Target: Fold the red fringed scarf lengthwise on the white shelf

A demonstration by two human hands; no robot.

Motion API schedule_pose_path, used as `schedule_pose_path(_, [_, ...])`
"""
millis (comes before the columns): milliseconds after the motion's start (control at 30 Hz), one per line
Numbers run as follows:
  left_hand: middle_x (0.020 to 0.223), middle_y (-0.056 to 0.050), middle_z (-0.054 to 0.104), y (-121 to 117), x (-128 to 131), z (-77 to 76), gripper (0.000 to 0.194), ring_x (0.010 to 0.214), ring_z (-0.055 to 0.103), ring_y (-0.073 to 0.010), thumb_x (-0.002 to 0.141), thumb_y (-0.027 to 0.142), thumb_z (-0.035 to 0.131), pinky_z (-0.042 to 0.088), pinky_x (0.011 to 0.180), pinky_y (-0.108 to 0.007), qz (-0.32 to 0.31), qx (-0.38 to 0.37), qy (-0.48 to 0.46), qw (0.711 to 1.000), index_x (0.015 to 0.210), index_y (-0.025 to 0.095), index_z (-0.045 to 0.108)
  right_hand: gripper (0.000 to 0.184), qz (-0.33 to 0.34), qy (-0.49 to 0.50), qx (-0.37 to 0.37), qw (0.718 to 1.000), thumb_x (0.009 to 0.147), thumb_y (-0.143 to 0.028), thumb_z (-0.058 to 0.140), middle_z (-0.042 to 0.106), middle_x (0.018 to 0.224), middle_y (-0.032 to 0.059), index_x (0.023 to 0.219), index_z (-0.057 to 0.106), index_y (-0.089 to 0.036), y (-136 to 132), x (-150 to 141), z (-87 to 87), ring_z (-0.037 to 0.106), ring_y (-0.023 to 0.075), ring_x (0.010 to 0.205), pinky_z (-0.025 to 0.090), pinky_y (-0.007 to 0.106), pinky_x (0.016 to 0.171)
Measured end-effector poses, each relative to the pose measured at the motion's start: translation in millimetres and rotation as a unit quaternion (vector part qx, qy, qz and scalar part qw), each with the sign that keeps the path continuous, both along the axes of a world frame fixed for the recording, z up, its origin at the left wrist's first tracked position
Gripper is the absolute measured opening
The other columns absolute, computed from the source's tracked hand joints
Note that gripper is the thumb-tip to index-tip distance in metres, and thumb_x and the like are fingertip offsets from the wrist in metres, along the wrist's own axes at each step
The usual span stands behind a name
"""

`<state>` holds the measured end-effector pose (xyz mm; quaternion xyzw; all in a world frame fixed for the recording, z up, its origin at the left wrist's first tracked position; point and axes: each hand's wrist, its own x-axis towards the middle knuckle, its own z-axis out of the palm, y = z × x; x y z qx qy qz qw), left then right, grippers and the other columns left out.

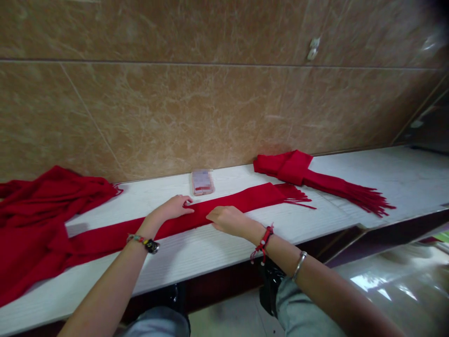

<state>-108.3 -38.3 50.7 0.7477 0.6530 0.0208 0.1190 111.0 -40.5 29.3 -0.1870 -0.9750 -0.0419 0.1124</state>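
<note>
A long red scarf lies flattened into a narrow strip along the white shelf, its fringe pointing right. My left hand rests at the far edge of the strip, with thumb and fingers apart on the cloth. Just to the right, my right hand is closed with its fingertips pinched at the near edge of the strip. Toward the left, the strip runs into a loose heap of red cloth. How much of that heap belongs to the same scarf I cannot tell.
A second red scarf, folded over with its fringe spread out, lies at the right by the tiled wall. A phone-like flat object stands behind my hands. The white shelf ends just in front of my knees.
</note>
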Motion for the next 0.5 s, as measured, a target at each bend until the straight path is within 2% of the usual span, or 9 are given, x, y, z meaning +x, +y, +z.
schedule_pose_path(100, [0.085,-0.003,0.066,19,8,3.9,0.034,0.071,0.058,-0.0158,0.071,0.034,0.053,0.043,0.063,-0.023,0.000,-0.050,-0.030,0.998,0.098,0.015,0.060,0.016,0.020,-0.035,0.035,0.999,0.084,-0.010,0.048,0.065,0.088,0.0079,0.097,0.058,-0.012,-2,-4,4.3,0.059,0.0181,0.085,0.044,0.028,0.069])
schedule_pose_path(233, [0.078,-0.001,0.065,34,22,-2.5,0.018,0.067,0.056,-0.0141,0.066,0.026,0.056,0.040,0.057,-0.021,-0.008,-0.045,-0.035,0.998,0.079,0.016,0.063,0.017,0.033,-0.060,0.072,0.995,0.085,-0.008,0.045,0.064,0.085,0.0078,0.099,0.054,-0.012,-3,-3,7.5,0.059,0.0172,0.081,0.043,0.027,0.064])
schedule_pose_path(367, [0.074,-0.002,0.064,32,27,-8.8,0.015,0.062,0.054,-0.0142,0.066,0.023,0.055,0.037,0.052,-0.022,0.009,-0.022,-0.045,0.999,0.077,0.017,0.062,0.014,0.050,-0.055,0.089,0.993,0.088,-0.011,0.043,0.062,0.080,0.0039,0.098,0.052,-0.014,1,0,4.6,0.057,0.0146,0.073,0.040,0.024,0.060])
schedule_pose_path(500, [0.076,-0.003,0.065,27,31,-8.1,0.017,0.064,0.055,-0.0146,0.067,0.021,0.056,0.037,0.054,-0.022,0.005,-0.013,-0.059,0.998,0.082,0.016,0.063,0.013,0.107,-0.047,0.103,0.988,0.089,-0.015,0.043,0.061,0.085,0.0030,0.096,0.054,-0.017,9,5,-2.8,0.056,0.0144,0.080,0.040,0.024,0.065])
